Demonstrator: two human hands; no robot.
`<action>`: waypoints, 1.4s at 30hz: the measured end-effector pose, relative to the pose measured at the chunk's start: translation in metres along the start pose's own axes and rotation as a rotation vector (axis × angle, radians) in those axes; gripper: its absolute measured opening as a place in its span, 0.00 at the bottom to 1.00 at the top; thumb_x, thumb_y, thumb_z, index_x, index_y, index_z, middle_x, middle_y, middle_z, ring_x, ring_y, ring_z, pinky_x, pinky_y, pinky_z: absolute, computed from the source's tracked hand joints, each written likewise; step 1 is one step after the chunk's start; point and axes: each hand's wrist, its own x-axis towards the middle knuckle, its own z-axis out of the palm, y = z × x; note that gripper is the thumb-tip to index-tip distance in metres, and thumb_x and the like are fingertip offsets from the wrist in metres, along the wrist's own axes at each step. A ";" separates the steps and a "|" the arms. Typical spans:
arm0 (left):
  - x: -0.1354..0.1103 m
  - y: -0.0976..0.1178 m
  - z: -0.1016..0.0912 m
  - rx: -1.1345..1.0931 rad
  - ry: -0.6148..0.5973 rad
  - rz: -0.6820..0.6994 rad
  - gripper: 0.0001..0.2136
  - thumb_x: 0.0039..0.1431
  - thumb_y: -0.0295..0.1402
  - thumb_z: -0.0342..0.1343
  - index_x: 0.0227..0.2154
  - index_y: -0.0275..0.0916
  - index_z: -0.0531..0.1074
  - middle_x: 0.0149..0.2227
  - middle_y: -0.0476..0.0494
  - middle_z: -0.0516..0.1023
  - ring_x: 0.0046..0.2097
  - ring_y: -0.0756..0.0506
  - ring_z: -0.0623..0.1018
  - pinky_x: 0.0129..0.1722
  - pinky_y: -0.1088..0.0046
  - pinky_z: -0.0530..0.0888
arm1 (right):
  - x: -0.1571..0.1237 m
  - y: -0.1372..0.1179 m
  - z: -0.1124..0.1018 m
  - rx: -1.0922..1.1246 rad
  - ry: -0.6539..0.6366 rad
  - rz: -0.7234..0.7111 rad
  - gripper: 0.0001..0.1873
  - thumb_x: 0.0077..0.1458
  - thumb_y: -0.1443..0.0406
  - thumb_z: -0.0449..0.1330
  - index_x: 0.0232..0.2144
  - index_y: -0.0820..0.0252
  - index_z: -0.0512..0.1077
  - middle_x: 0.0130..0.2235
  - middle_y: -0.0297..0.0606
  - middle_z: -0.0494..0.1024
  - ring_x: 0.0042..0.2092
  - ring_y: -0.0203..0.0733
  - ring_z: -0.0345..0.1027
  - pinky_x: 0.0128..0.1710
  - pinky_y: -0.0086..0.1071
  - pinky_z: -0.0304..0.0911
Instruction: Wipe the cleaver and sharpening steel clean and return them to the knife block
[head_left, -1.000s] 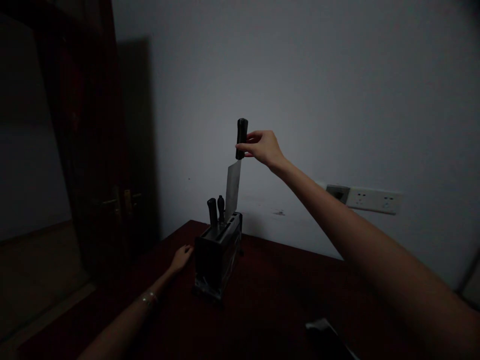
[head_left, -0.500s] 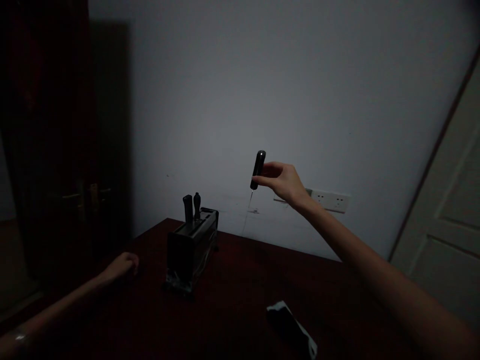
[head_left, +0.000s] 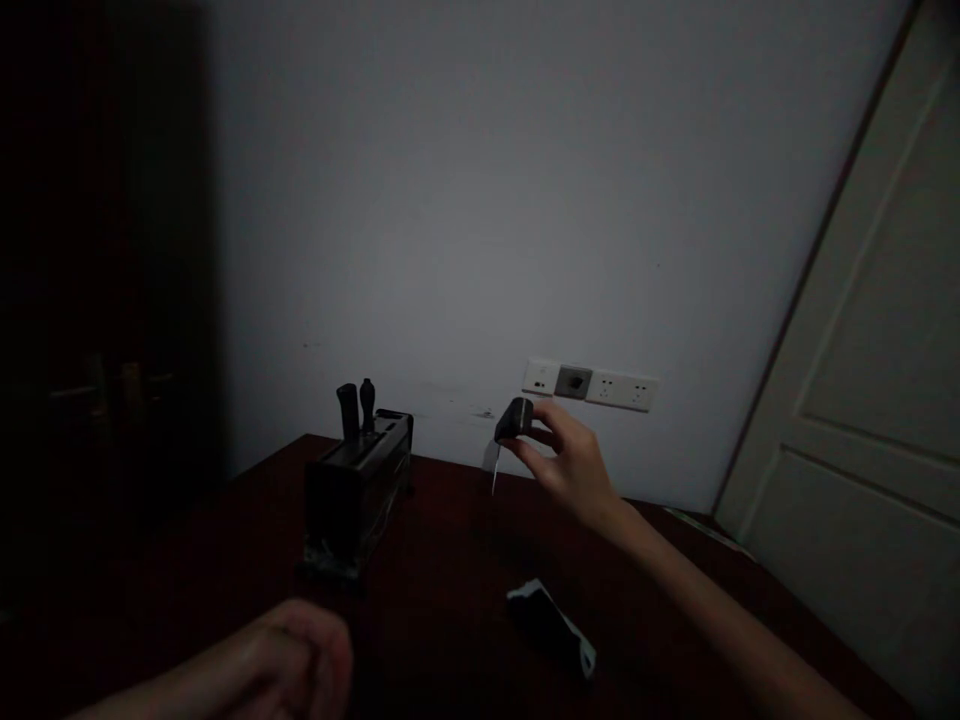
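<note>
My right hand (head_left: 574, 465) pinches the dark handle of a knife (head_left: 514, 418) between thumb and fingers. Its thin blade points down above the table, seen nearly edge-on. To the left stands a dark, long knife block (head_left: 360, 490) with slots along its top. Two black handles rise from it, a wider one (head_left: 348, 412) and a slimmer one (head_left: 367, 404). My left hand (head_left: 300, 650) is in the lower left, nearer to me than the block, its fingers curled and nothing visible in them.
On the dark red table (head_left: 442, 600) lies a dark flat item with pale edges (head_left: 551, 630). Sockets (head_left: 621, 390) are on the wall behind my right hand. A pale door (head_left: 862, 400) is at the right, and a thin flat strip (head_left: 709, 530) lies near it.
My right hand has lowered the knife, and its handle has tipped towards me. My left hand has moved right and closer. The view has shifted slightly right.
</note>
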 end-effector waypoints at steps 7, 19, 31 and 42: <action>0.056 0.037 0.057 -0.206 0.115 0.062 0.14 0.54 0.38 0.52 0.30 0.29 0.73 0.30 0.35 0.78 0.33 0.43 0.78 0.32 0.73 0.71 | -0.050 -0.005 0.006 -0.335 -0.116 -0.385 0.20 0.53 0.77 0.51 0.49 0.66 0.60 0.41 0.49 0.70 0.46 0.44 0.65 0.42 0.39 0.70; 0.146 0.036 0.074 -0.343 -0.010 0.015 0.18 0.57 0.42 0.50 0.26 0.28 0.72 0.24 0.37 0.76 0.26 0.47 0.76 0.30 0.74 0.70 | -0.094 0.010 0.013 -0.535 -0.186 -0.588 0.14 0.57 0.73 0.47 0.40 0.72 0.70 0.39 0.46 0.76 0.47 0.45 0.67 0.48 0.36 0.67; 0.158 0.031 0.088 -0.352 0.029 0.111 0.10 0.48 0.34 0.61 0.23 0.30 0.72 0.23 0.43 0.75 0.25 0.50 0.75 0.27 0.78 0.67 | -0.102 0.021 0.021 -0.493 -0.285 -0.591 0.14 0.54 0.72 0.49 0.41 0.72 0.69 0.39 0.46 0.76 0.49 0.44 0.66 0.54 0.35 0.62; 0.159 0.029 0.087 -0.331 0.024 0.077 0.13 0.44 0.37 0.63 0.21 0.30 0.72 0.21 0.44 0.74 0.23 0.51 0.73 0.25 0.78 0.66 | -0.106 0.025 0.025 -0.543 -0.249 -0.657 0.13 0.53 0.72 0.50 0.39 0.71 0.70 0.36 0.44 0.77 0.44 0.43 0.69 0.53 0.37 0.62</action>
